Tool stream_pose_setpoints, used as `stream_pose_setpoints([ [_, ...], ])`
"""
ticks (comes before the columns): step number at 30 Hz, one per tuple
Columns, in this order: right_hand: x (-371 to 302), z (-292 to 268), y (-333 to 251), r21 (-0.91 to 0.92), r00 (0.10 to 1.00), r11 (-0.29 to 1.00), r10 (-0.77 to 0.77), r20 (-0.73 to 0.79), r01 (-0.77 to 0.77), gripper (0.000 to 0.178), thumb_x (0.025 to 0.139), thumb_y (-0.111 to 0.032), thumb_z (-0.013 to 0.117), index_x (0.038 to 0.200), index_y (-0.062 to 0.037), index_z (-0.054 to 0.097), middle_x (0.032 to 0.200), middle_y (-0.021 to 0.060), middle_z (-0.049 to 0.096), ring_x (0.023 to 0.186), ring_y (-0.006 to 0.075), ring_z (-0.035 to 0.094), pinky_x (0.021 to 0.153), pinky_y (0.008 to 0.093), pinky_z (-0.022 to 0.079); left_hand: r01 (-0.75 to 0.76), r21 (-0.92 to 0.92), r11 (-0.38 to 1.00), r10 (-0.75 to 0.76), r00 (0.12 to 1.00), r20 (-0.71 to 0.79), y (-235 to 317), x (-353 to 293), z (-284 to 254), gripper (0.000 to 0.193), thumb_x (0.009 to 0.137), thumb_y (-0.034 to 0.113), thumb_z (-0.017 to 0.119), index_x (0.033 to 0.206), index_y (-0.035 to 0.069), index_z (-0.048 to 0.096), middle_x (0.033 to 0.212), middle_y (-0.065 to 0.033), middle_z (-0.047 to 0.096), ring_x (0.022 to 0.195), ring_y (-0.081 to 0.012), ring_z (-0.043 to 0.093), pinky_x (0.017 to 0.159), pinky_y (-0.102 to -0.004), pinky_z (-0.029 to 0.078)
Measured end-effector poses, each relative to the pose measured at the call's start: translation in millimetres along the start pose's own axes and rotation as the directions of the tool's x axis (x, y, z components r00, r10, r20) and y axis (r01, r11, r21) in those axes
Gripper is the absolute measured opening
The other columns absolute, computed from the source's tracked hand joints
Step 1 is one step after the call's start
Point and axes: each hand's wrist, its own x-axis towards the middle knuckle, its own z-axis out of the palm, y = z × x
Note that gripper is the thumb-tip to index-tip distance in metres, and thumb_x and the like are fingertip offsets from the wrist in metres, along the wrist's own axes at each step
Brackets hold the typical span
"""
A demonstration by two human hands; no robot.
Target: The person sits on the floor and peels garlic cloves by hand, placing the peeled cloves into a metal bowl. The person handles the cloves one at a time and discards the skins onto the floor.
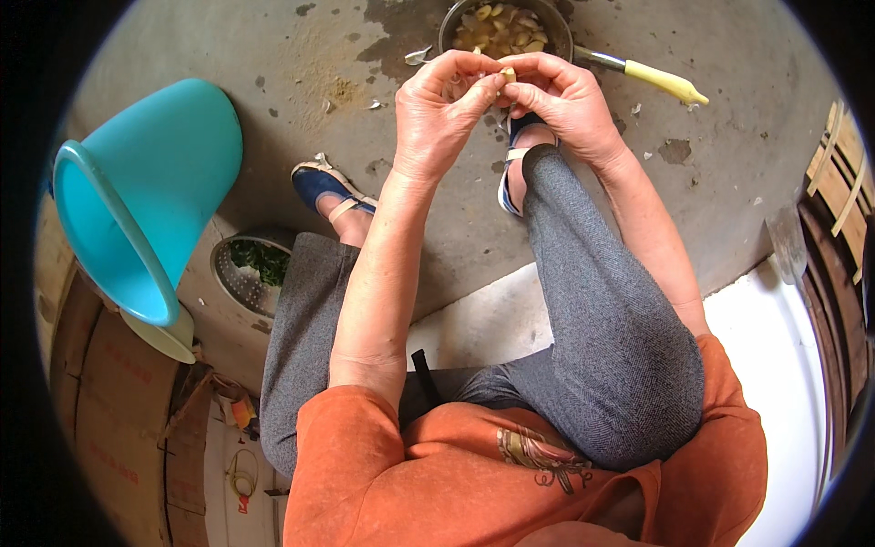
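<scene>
My left hand (pixel 439 114) and my right hand (pixel 572 108) meet just in front of a dark-rimmed pan (pixel 569 36) on the floor. Pinched between their fingertips is a small pale-yellow garlic clove (pixel 508 76); both thumbs press near it. Several peeled garlic cloves (pixel 497 27) lie in brownish liquid inside the pan, whose upper part is cut off by the picture's edge. From the pan's right side sticks out a yellow handle (pixel 665 80). A white scrap of garlic skin (pixel 417 56) rests on the floor left of the pan.
A tall turquoise bucket (pixel 182 155) lies tipped on its side at the left. Beside my left leg stands a metal colander (pixel 239 287) with green leaves (pixel 264 262). Flattened cardboard (pixel 118 410) is at the lower left. My feet in blue shoes (pixel 319 182) flank the work spot.
</scene>
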Motion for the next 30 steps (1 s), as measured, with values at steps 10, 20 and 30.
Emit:
stream_pose_setpoints([
  [10, 1.5, 2.6, 0.6, -0.232, 0.993, 0.967, -0.111, -0.032, 0.101, 0.02, 0.086, -0.003, 0.063, 0.105, -0.0003, 0.065, 0.093, 0.0019, 0.066, 0.082, 0.0066, 0.061, 0.075, 0.0207, 0.051, -0.053, 0.454, 0.889, 0.102, 0.991, -0.083, 1.1, -1.6, -2.4, 0.009, 0.076, 0.008, 0.07, 0.084, 0.003, 0.067, 0.072, -0.0043, 0.066, 0.064, -0.0066, 0.06, 0.06, -0.0225, 0.05],
  [20, 1.0, 3.4, -3.4, 0.376, 0.992, 0.925, 0.098, -0.08, -0.061, 0.026, 0.089, -0.01, 0.062, 0.114, -0.0021, 0.061, 0.099, 0.0061, 0.066, 0.08, 0.0108, 0.064, 0.073, 0.0233, 0.055, 0.091, 0.049, 0.995, -0.075, 0.963, -0.257, -9.7, -6.5, -5.8, 0.005, 0.085, 0.005, 0.06, 0.089, 0.002, 0.06, 0.078, -0.0072, 0.066, 0.068, -0.0108, 0.062, 0.063, -0.0227, 0.051],
  [30, 4.9, -4.9, 4.1, 0.428, 0.995, 0.904, 0.065, -0.081, -0.024, 0.025, 0.088, -0.01, 0.062, 0.112, -0.0015, 0.06, 0.096, 0.0054, 0.067, 0.079, 0.0102, 0.065, 0.07, 0.0222, 0.055, 0.251, -0.212, 0.944, -0.283, 0.949, -0.136, 3.8, -1.1, 1.4, 0.008, 0.086, 0.005, 0.063, 0.094, 0.004, 0.061, 0.083, -0.0012, 0.062, 0.071, -0.0067, 0.056, 0.061, -0.0221, 0.047],
])
